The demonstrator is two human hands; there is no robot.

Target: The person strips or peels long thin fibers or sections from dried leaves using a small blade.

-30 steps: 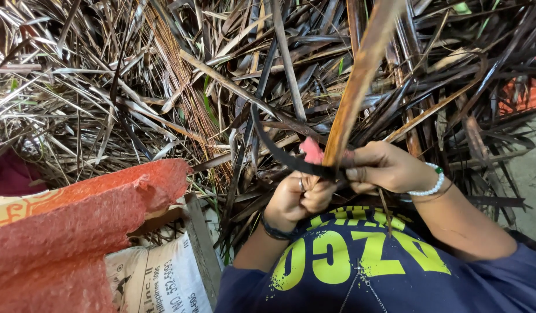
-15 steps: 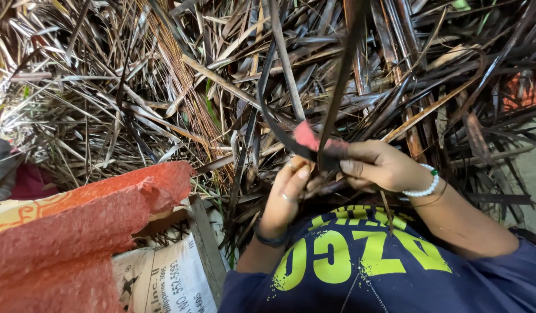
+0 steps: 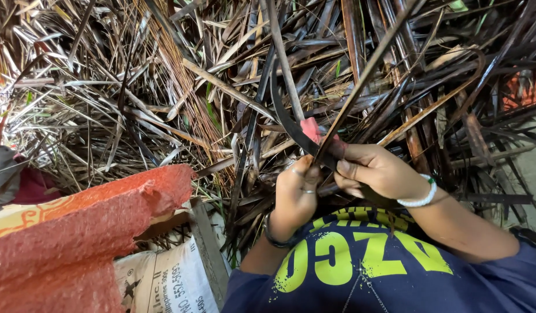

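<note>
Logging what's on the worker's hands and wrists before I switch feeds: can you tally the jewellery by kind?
Finger rings: 1, on the left hand
White bead bracelets: 1, on the right wrist
Dark wristbands: 1, on the left wrist
Total: 3

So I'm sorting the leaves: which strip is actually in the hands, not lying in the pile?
The dark curved strip, pinched between the left hand and right hand; it arcs above the dry leaf pile.

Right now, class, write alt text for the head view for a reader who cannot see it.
Two hands, left and right, grip a long dry leaf strip and a pink-handled curved blade above a heap of dry leaves; a red block sits left.
</note>
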